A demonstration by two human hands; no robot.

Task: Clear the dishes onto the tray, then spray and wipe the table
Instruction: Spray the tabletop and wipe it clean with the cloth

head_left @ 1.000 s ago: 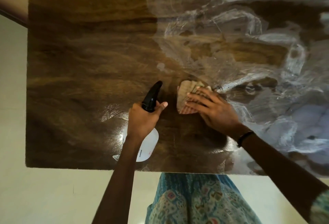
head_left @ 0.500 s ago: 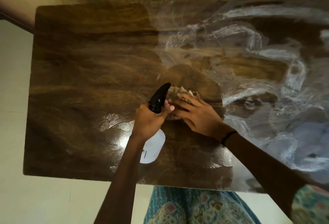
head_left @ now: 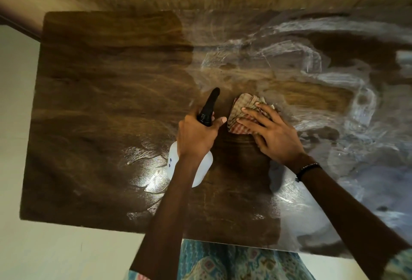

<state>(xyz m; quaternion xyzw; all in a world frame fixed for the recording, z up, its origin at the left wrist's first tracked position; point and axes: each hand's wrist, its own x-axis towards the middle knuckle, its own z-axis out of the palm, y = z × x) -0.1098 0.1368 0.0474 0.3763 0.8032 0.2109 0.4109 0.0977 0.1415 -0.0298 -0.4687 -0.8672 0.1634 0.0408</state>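
Wiping table [head_left: 100, 123] w/ cloth [head_left: 242, 115] at frame centre. Pressing cloth flat under right hand [head_left: 270, 132], fingers straight. Gripping bottle [head_left: 200, 141] neck in left hand [head_left: 196, 135], just left of cloth. Recommended: keeping even pressure, overlapping strokes toward streaks at right.

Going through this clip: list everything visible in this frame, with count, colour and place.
table: one, dark brown wood, fills most of the view; whitish wet streaks across its right half
spray bottle: one, white body with black nozzle, near the table's middle, nozzle pointing away from the person
cloth: one, beige with reddish checks, bunched on the table right of the nozzle
floor: pale, left of and below the table
bracelet: one, dark beads, on the right wrist
patterned garment: teal, at the bottom edge
left hand: grips the bottle's neck
right hand: fingers spread, presses on the cloth
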